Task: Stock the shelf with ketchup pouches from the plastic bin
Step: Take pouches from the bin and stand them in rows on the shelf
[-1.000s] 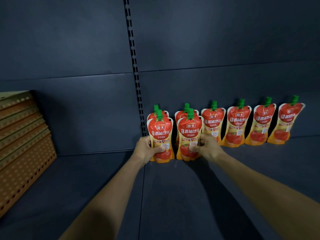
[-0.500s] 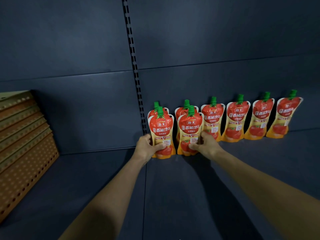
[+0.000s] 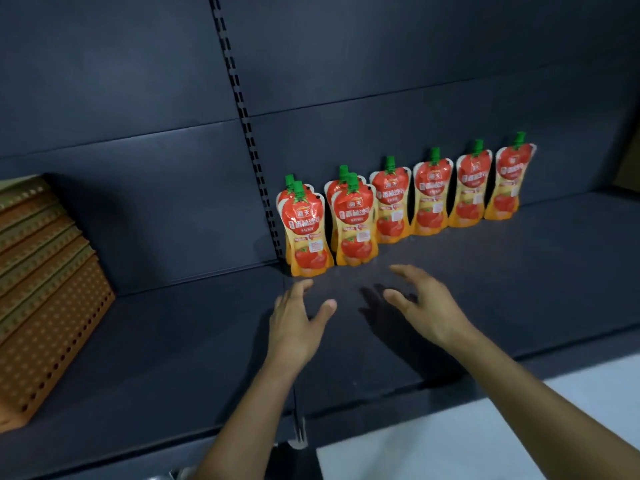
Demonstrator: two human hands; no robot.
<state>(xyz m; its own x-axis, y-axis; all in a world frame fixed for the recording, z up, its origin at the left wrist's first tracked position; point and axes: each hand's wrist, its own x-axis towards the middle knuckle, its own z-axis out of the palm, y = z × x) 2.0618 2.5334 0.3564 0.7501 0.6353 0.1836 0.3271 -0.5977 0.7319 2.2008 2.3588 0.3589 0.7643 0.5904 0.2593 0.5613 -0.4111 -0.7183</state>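
Several red and orange ketchup pouches with green caps stand upright in a row along the back of the dark shelf (image 3: 173, 341). Two front pouches, the left one (image 3: 307, 237) and the right one (image 3: 355, 233), each stand in front of another pouch. Further right is a single row of pouches (image 3: 467, 192). My left hand (image 3: 298, 320) hovers over the shelf just in front of the left pouch, fingers spread and holding nothing. My right hand (image 3: 426, 303) is also spread and empty, a little in front of the right pouch. The plastic bin is not in view.
A stack of orange perforated panels (image 3: 45, 289) leans at the left end of the shelf. A slotted upright (image 3: 249, 133) runs down the back wall beside the leftmost pouches. A pale floor or surface (image 3: 519, 427) shows below the shelf's front edge at right.
Both hands have let go of the two front pouches and pulled back toward me. The pouches stay standing. The camera has also shifted back and down.
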